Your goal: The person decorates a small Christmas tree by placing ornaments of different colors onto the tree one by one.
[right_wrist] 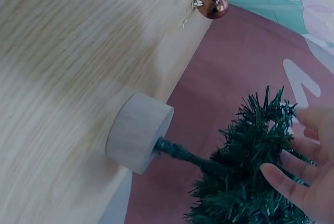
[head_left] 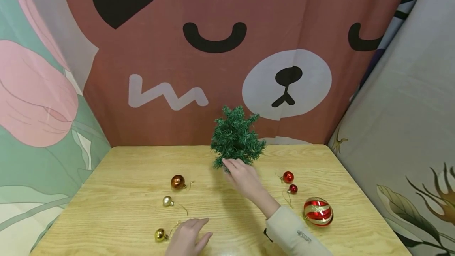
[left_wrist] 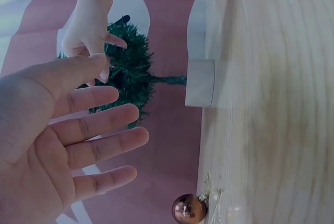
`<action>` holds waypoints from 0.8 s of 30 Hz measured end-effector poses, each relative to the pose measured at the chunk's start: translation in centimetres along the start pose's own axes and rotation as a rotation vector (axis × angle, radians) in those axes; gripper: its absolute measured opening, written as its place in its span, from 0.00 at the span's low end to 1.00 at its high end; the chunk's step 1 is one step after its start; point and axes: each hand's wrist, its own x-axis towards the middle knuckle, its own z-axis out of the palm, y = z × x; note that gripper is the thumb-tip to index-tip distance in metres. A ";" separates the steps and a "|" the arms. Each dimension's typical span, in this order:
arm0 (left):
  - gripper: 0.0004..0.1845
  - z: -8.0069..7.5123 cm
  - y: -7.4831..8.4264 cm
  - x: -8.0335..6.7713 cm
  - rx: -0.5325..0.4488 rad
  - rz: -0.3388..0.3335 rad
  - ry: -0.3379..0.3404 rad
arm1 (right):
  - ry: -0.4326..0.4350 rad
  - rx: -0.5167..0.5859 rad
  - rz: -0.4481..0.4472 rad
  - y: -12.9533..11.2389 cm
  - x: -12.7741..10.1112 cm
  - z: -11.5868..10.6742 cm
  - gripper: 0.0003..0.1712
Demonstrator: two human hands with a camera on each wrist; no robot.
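The right hand [head_left: 245, 179] touches the lower branches of the small green artificial tree [head_left: 236, 137] with relaxed, uncurled fingers, gripping nothing. The tree stands upright on its round pale wooden base [right_wrist: 138, 139] near the light wooden table [head_left: 121, 192]'s far edge. The left hand [head_left: 188, 238] lies flat and empty at the near edge, just beside a shiny gold bauble [head_left: 160, 235].

We wear no gloves, rings or watch: both our left hand [head_left: 187, 238] and our right hand [head_left: 243, 177] are bare, with short, unpainted nails. A cream, fabric-textured sleeve [head_left: 293, 233] covers our right forearm to the wrist, with a small dark tab at its cuff and faint stitched marking.
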 end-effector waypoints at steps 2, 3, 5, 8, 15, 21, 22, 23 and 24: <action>0.14 -0.3 0.1 0.0 0.004 -0.037 -0.018 | -0.007 -0.007 0.041 -0.2 0.3 0.0 0.20; 0.14 -0.5 0.2 -0.1 0.005 -0.053 -0.029 | -0.010 -0.013 0.058 -0.3 0.4 0.0 0.22; 0.14 -0.6 0.2 -0.2 -0.008 -0.074 -0.041 | -0.005 -0.013 0.082 -0.3 0.6 0.1 0.20; 0.14 -0.8 0.1 -0.3 -0.044 -0.077 -0.040 | 0.005 -0.005 0.103 -0.4 0.9 0.3 0.19; 0.14 -1.6 -0.2 -0.9 -0.071 -0.113 -0.030 | 0.020 0.008 0.114 -0.1 1.1 1.2 0.18; 0.15 -2.2 -0.9 -1.6 -0.047 -0.149 0.032 | 0.045 0.016 0.103 0.1 1.3 1.4 0.17; 0.16 -2.3 -1.0 -1.7 -0.042 -0.154 0.053 | 0.046 0.012 0.103 0.1 1.4 1.3 0.17; 0.16 -2.3 -1.1 -1.7 -0.042 -0.158 0.072 | 0.043 0.005 0.103 0.2 1.5 1.4 0.17; 0.17 -2.4 -1.2 -1.8 -0.042 -0.163 0.092 | 0.040 0.001 0.102 0.2 1.6 1.4 0.16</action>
